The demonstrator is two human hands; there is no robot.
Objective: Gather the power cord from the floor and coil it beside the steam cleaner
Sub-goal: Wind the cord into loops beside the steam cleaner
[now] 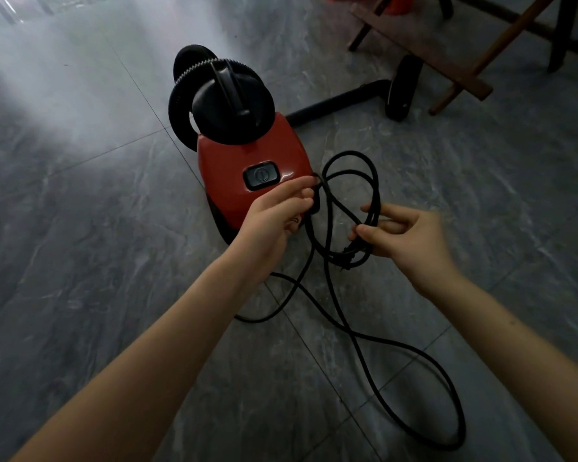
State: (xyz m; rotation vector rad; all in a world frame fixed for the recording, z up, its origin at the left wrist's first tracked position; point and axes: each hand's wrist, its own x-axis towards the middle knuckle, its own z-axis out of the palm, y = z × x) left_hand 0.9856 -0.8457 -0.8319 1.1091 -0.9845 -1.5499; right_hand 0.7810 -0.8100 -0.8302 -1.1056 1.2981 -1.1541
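Black loops of the power cord [351, 208] are gathered just right of the red steam cleaner [247, 168]. One strand is pinched by the left hand [274, 218] against the cleaner; the bundled loops are gripped by the right hand [411, 241] fingers [364, 233]. Slack trails on the floor [80, 228] nearer the person.

No words, brands or numbers can be read; the only sign is a power symbol on the black switch [260, 175] atop the red steam cleaner [247, 168].
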